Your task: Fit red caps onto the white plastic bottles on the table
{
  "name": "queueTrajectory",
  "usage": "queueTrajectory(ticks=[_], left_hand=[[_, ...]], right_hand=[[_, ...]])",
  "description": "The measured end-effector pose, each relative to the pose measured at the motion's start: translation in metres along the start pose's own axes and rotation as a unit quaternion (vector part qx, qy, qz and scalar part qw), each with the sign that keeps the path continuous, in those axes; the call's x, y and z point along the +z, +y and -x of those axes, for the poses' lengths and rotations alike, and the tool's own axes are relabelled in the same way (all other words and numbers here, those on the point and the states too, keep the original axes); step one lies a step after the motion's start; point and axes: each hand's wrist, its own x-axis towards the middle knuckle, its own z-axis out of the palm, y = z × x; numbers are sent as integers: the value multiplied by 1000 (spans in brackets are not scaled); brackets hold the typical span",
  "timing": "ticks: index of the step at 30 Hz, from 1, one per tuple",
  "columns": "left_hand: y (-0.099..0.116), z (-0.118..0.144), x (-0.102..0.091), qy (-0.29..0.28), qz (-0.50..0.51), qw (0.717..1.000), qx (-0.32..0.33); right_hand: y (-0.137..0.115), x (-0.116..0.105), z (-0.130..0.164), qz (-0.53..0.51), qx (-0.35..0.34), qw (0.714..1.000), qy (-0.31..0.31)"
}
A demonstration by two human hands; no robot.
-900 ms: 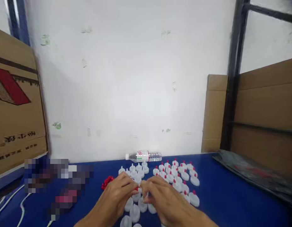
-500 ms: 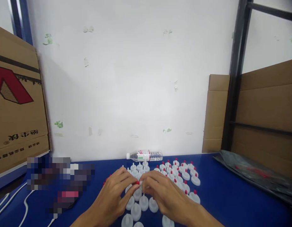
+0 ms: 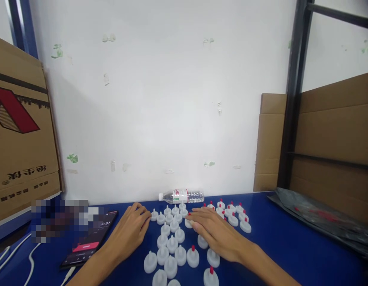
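My left hand (image 3: 132,226) rests low over the blue table, left of the white squeeze-bottle lids, its fingers curled and their tips partly hidden. What lies under them does not show. My right hand (image 3: 215,230) reaches across the lids from the right, its thumb and index finger at a red-tipped lid (image 3: 188,223) that they seem to pinch. Several plain lids (image 3: 172,244) with bare nozzles stand upright between the hands. Below the right hand are another red-tipped lid (image 3: 192,257) and a lid (image 3: 213,259) whose tip is covered.
Several red-tipped lids (image 3: 245,226) are grouped at the back right. A clear water bottle (image 3: 181,196) lies along the wall. At left are a phone (image 3: 91,242), white cables (image 3: 31,260) and a large cardboard box (image 3: 26,147). A grey plastic bag (image 3: 324,222) lies at right.
My hands were together at a red tip over the lids. They have moved apart, the left one leftward and the right one slightly right. The phone's screen now shows.
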Motion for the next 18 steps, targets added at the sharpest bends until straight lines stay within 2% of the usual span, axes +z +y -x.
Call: queueTrajectory(ticks=[6,18], left_hand=[[-7,1,1,-46,-38,998,-32],[-6,3,8,-67,-62,995,-29]], right_hand=[[-7,-3,1,-17,23,998,-62],[-5,-3,0,-9,34,995,-93]])
